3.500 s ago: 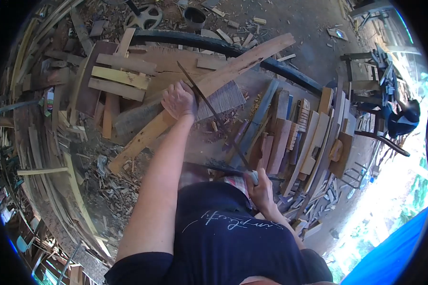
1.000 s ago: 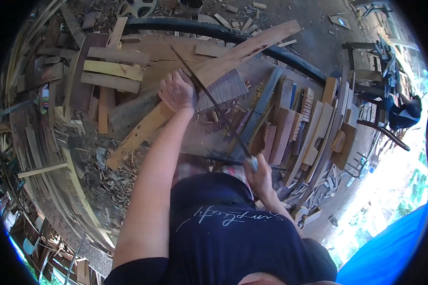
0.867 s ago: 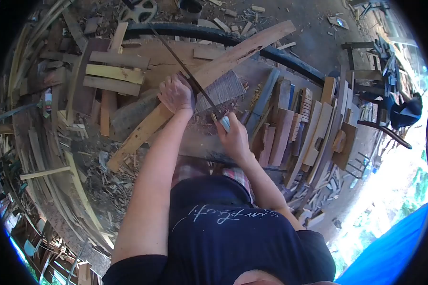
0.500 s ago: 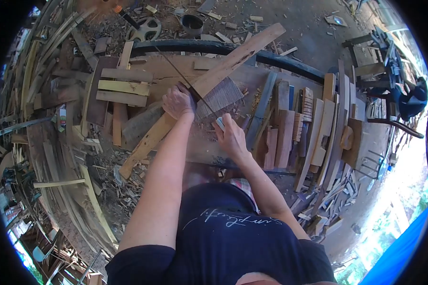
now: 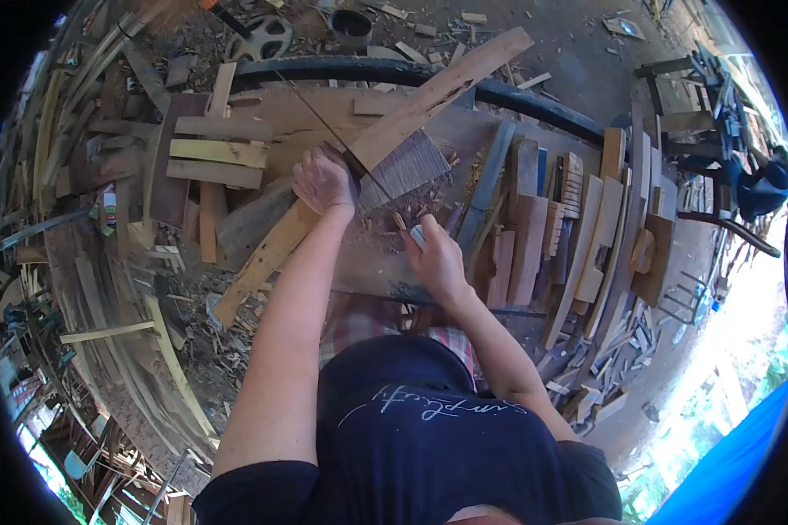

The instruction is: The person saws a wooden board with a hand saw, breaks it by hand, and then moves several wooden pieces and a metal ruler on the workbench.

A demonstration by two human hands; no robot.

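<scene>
A long wooden board [image 5: 442, 92] lies diagonally across the workbench, over a ridged grey block [image 5: 407, 173]. My left hand [image 5: 324, 181] is closed on the board near its middle, beside a dark edge. Across the board runs a thin saw blade [image 5: 328, 129], just right of that hand. My right hand [image 5: 436, 258] is wrapped round the saw's light blue handle [image 5: 418, 234], near the bench's front edge. The lower part of the board [image 5: 267, 264] comes out below my left wrist.
Short slats [image 5: 214, 151] lie stacked at the left of the bench. Several wooden pieces and planes [image 5: 527, 236] stand in a row at the right. A dark curved bar [image 5: 341, 77] runs along the far edge. Offcuts litter the ground.
My right hand has moved slightly right and down with the saw handle, drawing the blade toward my body. My left hand still holds the board. The whole view has shifted a little.
</scene>
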